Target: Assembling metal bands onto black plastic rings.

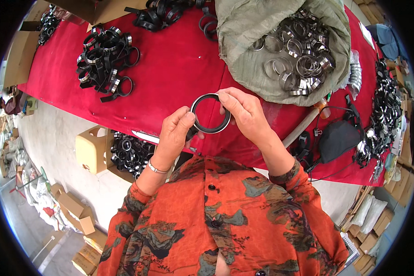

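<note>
Above the near part of the red-covered table, both my hands hold a black ring with a silvery metal rim [215, 131]. My left hand [172, 133] pinches it at its left side, where a short black piece sticks out below the fingers. My right hand [246, 112] grips the upper right edge between thumb and fingers. The ring is tipped so that its opening faces me. Beyond my right hand lies an open grey-green woven sack [244, 41] with many loose metal rings [308, 66] in it.
A pile of black banded rings [101, 60] lies on the red cloth [170, 69] at the left. At the right are a hammer handle [301, 126], a black pouch [339, 140] and a heap of black parts [382, 110]. A box of rings [129, 152] stands below the table edge, beside a yellowish stool [91, 149].
</note>
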Motion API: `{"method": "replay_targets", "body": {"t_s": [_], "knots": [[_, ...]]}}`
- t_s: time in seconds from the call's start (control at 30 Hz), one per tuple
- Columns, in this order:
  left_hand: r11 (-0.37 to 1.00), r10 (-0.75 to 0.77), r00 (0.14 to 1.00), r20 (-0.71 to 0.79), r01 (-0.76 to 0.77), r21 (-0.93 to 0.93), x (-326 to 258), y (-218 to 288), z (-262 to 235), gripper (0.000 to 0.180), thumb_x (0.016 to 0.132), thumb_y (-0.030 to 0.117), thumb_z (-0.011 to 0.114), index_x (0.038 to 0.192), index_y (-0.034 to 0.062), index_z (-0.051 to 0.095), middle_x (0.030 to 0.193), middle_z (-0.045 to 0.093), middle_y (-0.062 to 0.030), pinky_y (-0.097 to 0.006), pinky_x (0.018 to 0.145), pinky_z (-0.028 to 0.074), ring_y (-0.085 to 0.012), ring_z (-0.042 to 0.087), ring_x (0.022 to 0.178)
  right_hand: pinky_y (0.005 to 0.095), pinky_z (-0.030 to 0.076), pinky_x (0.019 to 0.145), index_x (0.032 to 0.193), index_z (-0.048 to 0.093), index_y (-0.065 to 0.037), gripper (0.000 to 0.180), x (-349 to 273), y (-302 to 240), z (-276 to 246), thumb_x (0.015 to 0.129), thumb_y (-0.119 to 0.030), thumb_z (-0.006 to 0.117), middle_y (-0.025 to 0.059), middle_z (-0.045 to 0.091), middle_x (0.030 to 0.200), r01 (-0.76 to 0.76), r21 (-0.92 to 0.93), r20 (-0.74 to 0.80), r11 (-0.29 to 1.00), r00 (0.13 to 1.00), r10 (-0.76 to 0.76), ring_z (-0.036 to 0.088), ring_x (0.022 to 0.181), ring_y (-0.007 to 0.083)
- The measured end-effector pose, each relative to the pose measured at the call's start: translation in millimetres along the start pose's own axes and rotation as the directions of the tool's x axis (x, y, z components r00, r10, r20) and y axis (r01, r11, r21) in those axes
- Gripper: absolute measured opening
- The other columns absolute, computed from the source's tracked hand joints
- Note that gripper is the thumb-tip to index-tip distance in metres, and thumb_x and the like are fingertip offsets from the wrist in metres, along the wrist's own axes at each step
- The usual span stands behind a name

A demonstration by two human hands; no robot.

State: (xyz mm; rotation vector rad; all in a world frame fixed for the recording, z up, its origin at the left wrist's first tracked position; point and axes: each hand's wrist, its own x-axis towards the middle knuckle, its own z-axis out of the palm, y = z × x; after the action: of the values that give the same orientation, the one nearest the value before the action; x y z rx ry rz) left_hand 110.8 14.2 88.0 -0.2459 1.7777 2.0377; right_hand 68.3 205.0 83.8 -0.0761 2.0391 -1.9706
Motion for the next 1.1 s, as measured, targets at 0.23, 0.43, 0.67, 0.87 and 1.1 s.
{"method": "replay_targets", "body": {"t_s": [0.23,0.43,0.67,0.87,1.1], "knots": [[0.999,0.012,0.997,-0.076,-0.016,-0.051,10,-5,1,0.027,0.092,0.026,0.046,0.074,0.0077,0.051,0.058,0.057,-0.0021,-0.019,0.037,0.027,-0.0039,0.041,0.04,0.0229,0.037,0.051,0.084,0.061,-0.002,0.028,13,20,8,0.09,-0.029,0.056,-0.0033,0.051,0.063,-0.139,0.181,0.011,0.974,0.99,0.139,0.047,0.059,0.0062],[0.996,-0.029,0.976,-0.214,0.011,-0.085,14,-12,-7,0.028,0.092,0.025,0.044,0.073,0.0073,0.054,0.054,0.053,-0.0016,-0.02,0.037,0.028,-0.0057,0.04,0.04,0.0195,0.044,0.053,0.124,0.046,-0.003,0.039,0,24,25,0.091,-0.021,0.055,-0.0007,0.054,0.083,-0.26,0.315,0.22,0.913,0.956,0.196,0.053,0.065,0.006],[0.895,-0.38,0.877,-0.294,0.268,-0.357,26,-59,-41,0.031,0.093,0.032,0.045,0.079,0.007,0.057,0.055,0.056,-0.0052,-0.021,0.03,0.028,-0.0093,0.042,0.034,0.0227,0.046,0.052,0.123,0.047,-0.003,0.043,30,79,50,0.089,-0.028,0.058,0.001,0.055,0.078,-0.431,0.313,0.337,0.846,0.883,0.326,0.054,0.06,0.0082],[0.985,0.097,0.887,-0.452,-0.021,0.171,64,-27,-125,0.031,0.094,0.031,0.047,0.08,0.0043,0.054,0.062,0.059,-0.0065,-0.02,0.038,0.035,-0.007,0.047,0.044,0.0393,0.047,0.079,0.12,0.052,-0.003,0.042,130,84,37,0.085,-0.024,0.06,0.0229,0.054,0.109,0.216,-0.604,0.005,0.767,0.964,-0.268,0.056,0.09,0.0332],[0.384,0.665,0.698,-0.267,-0.013,0.923,74,-12,-182,0.035,0.083,0.014,0.06,0.112,-0.0033,0.053,0.11,0.057,-0.019,-0.04,0.093,0.041,-0.0343,0.051,0.108,0.0423,0.044,0.088,0.116,0.054,0.0,0.037,211,104,24,0.084,-0.019,0.059,0.0256,0.049,0.121,0.073,-0.801,-0.143,0.595,0.94,-0.308,0.053,0.104,0.0393]]}}
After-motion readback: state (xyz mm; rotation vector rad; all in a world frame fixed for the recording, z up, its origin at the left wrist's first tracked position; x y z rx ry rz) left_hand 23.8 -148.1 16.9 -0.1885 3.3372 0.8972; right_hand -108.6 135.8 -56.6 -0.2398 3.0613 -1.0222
